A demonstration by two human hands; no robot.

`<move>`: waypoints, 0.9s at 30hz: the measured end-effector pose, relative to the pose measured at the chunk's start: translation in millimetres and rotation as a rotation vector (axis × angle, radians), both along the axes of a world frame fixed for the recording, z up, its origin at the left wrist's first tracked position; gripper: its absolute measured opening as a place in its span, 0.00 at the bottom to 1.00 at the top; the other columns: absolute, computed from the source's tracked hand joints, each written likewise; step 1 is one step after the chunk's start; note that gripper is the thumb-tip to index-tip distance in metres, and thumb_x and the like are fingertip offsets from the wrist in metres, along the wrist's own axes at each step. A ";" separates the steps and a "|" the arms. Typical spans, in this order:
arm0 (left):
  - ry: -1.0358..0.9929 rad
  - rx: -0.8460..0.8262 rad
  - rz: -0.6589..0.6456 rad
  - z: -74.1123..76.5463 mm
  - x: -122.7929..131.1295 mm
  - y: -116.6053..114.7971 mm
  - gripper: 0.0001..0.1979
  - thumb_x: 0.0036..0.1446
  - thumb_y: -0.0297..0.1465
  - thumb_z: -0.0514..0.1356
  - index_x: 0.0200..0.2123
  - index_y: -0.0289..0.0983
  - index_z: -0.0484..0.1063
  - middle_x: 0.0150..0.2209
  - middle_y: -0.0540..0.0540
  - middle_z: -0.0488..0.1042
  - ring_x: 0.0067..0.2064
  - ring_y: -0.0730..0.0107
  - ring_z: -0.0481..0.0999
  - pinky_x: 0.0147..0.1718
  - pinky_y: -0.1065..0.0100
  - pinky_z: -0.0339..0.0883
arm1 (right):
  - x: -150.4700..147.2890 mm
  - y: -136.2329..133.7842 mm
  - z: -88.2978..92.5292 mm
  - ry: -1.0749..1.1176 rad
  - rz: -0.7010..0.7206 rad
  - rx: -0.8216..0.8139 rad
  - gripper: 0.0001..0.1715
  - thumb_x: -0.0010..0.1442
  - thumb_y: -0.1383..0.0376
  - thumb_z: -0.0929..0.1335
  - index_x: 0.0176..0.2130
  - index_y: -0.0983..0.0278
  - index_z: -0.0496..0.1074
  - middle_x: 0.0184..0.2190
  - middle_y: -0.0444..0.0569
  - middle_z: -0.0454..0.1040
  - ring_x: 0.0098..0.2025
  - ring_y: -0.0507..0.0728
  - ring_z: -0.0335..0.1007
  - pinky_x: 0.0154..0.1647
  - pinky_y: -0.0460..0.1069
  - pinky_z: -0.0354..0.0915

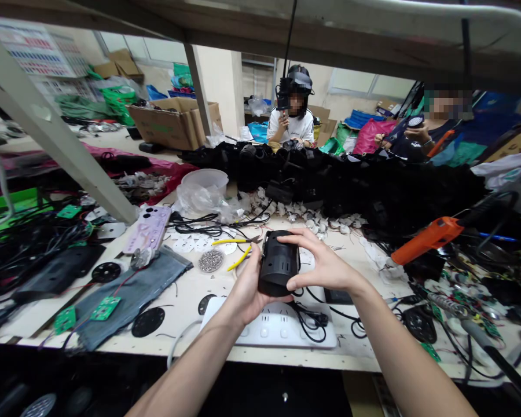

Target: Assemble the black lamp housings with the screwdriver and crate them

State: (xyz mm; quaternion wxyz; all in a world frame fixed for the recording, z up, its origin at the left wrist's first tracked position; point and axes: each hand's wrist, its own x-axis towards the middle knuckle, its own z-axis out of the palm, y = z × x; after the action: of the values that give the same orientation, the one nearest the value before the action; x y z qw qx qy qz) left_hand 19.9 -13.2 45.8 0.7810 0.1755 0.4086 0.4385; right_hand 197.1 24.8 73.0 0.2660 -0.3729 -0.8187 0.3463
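Note:
A black cylindrical housing (279,264) with small slots is held above the white power strip (264,330). My left hand (248,289) wraps round its left side and underside. On the right, my right hand (319,260) grips it between the thumb, low on its side, and fingers over the top. Yellow-handled pliers (234,242) lie just left of the housing, by a round dish of small screws (211,260). Black cable (310,321) lies coiled over the strip's right end.
A purple phone (147,230), green circuit boards (105,308) and a grey bag (130,289) are on the left. An orange-handled tool (428,240) stands at the right. A metal post (56,116) slants down at left. Two people sit beyond the black pile (351,179).

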 end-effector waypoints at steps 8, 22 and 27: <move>0.014 0.008 -0.010 1.1 2.0 -1.4 0.31 0.61 0.53 0.45 0.50 0.34 0.70 0.35 0.39 0.79 0.27 0.60 0.78 0.23 0.57 0.75 | 4.7 1.7 -6.1 0.026 0.022 -0.030 0.46 0.41 0.55 0.79 0.57 0.53 0.66 0.60 0.51 0.58 0.64 0.63 0.53 0.66 0.60 0.50; -0.009 -0.021 -0.011 -0.4 2.1 0.7 0.30 0.61 0.52 0.46 0.43 0.33 0.74 0.33 0.40 0.78 0.26 0.62 0.78 0.20 0.59 0.75 | 5.3 3.5 -10.5 -0.011 0.022 -0.054 0.46 0.41 0.54 0.79 0.58 0.53 0.65 0.61 0.51 0.57 0.66 0.63 0.51 0.67 0.59 0.48; -0.009 -0.005 -0.026 -1.1 3.3 1.8 0.31 0.61 0.53 0.46 0.44 0.32 0.74 0.32 0.38 0.78 0.25 0.62 0.77 0.19 0.61 0.75 | 5.5 2.6 -8.0 -0.006 0.030 -0.059 0.46 0.41 0.54 0.79 0.57 0.54 0.67 0.59 0.51 0.58 0.65 0.62 0.52 0.67 0.59 0.47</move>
State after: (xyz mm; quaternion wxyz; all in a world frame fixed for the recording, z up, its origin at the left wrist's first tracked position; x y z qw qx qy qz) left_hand 23.2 -11.4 44.7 0.7887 0.1770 0.4039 0.4283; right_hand 202.6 27.4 65.0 0.2473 -0.3694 -0.8144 0.3731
